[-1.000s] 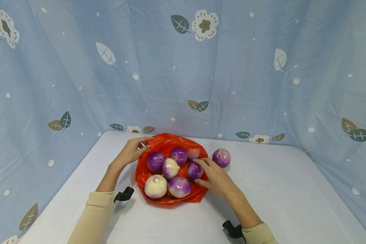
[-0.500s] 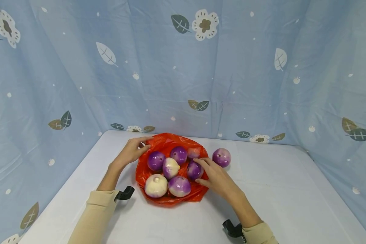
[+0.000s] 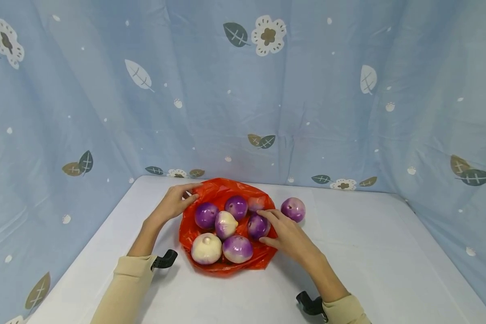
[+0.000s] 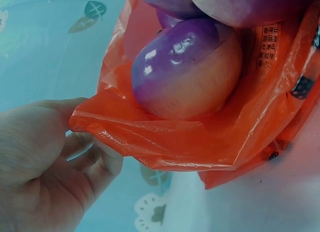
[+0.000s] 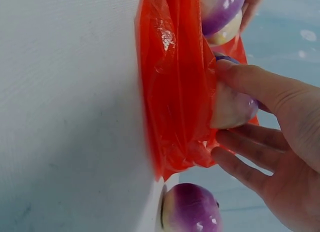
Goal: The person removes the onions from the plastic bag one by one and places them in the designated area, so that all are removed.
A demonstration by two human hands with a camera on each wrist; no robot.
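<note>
A red plastic bag (image 3: 263,261) lies spread open on the white table, with several glossy purple-and-white onions in it. My left hand (image 3: 177,201) pinches the bag's left rim between thumb and fingers, close to an onion (image 4: 187,69) in the left wrist view. At the right side of the bag, my right hand (image 3: 287,236) holds a purple onion (image 5: 235,104) between thumb and fingers. Part of that onion is hidden by the hand and the bag. A pale onion (image 3: 206,248) and a purple one (image 3: 237,249) lie at the front of the bag.
One loose onion (image 3: 293,209) sits on the table (image 3: 368,261) just right of the bag, behind my right hand. A blue floral curtain (image 3: 210,90) hangs along the back and sides of the table.
Both hands, the bag and the onions stay where they were. Only the head view has shifted very slightly.
</note>
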